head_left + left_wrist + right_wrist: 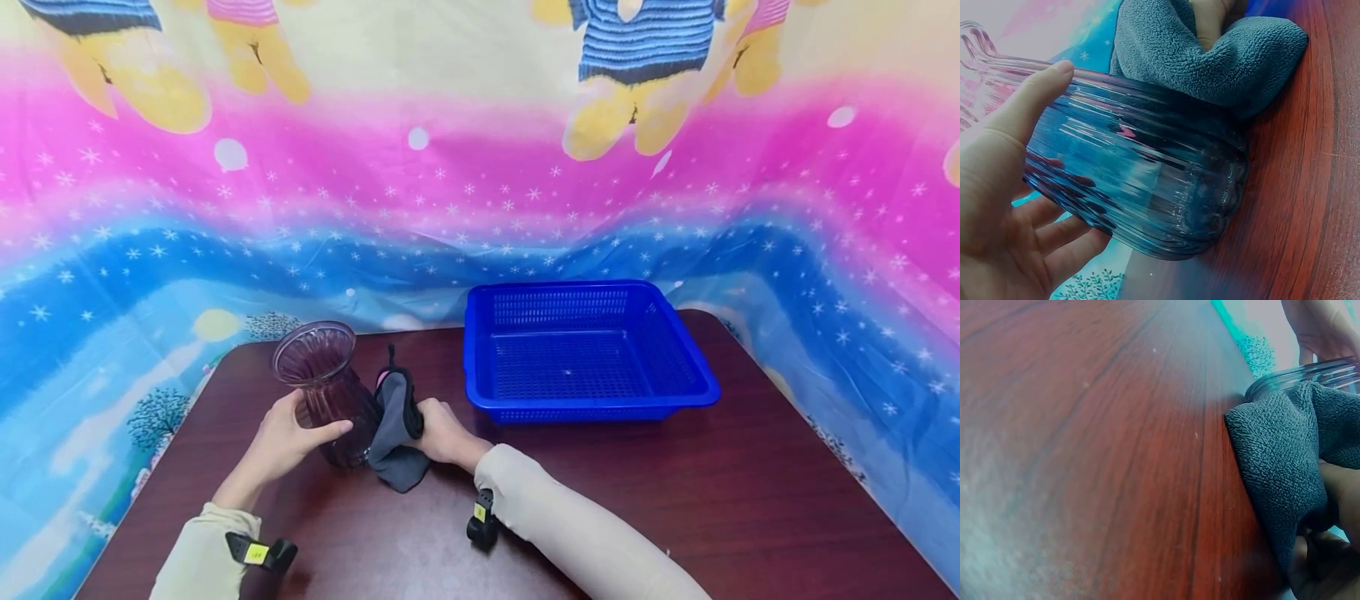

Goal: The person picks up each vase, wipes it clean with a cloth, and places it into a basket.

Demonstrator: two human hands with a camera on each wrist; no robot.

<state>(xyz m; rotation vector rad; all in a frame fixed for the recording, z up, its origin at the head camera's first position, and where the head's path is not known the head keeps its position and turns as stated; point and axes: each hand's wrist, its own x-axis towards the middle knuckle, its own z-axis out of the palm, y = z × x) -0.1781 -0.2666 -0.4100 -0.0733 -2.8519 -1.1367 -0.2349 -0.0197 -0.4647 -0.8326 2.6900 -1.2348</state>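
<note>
A purple-tinted, ribbed glass vase (341, 408) with a flared rim stands near the left of the table. My left hand (288, 437) grips it from the left, thumb on the near side; the left wrist view shows the fingers curled round the glass (1147, 169). My right hand (447, 432) holds a bunched grey cloth (399, 454) against the vase's right side. In the right wrist view the fingers of the right hand (1329, 562) are curled into the cloth (1279, 450). A dark loop sticks up from the cloth's top.
A blue plastic basket (592, 405) with perforated walls stands at the back right of the dark wooden table (420, 542). Behind the table hangs a printed cloth backdrop (480, 192). Black cameras are strapped to both wrists.
</note>
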